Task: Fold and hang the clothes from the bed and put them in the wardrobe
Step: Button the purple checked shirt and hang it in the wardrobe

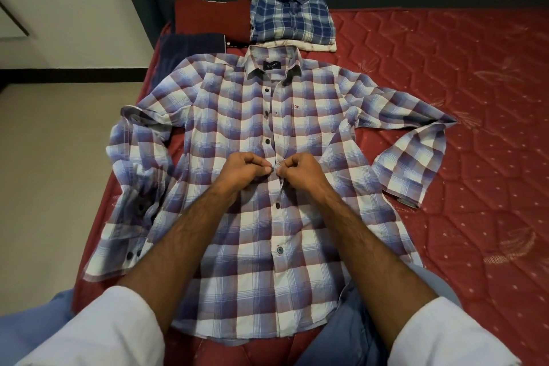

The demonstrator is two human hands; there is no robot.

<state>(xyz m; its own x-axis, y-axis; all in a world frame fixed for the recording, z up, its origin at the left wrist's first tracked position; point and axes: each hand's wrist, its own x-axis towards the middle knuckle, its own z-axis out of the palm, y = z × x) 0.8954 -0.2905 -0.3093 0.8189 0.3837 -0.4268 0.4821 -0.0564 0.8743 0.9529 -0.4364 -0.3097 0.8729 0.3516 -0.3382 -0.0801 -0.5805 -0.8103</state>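
Observation:
A purple, blue and white checked shirt (237, 116) lies face up and spread flat on the red mattress (445, 68), collar pointing away from me. Its sleeves lie bent at both sides. My left hand (242, 168) pinches a dark button on the shirt's front placket at mid-chest. My right hand (300, 171) pinches the opposite placket edge right beside it. The two hands almost touch. Several other dark buttons run down the placket.
A folded blue checked shirt (292, 16) sits on a folded cream garment (297, 46) at the bed's far end. To its left lie a folded dark red garment (212, 18) and a dark navy one (190, 47). The left bed edge drops to a beige floor (59, 157).

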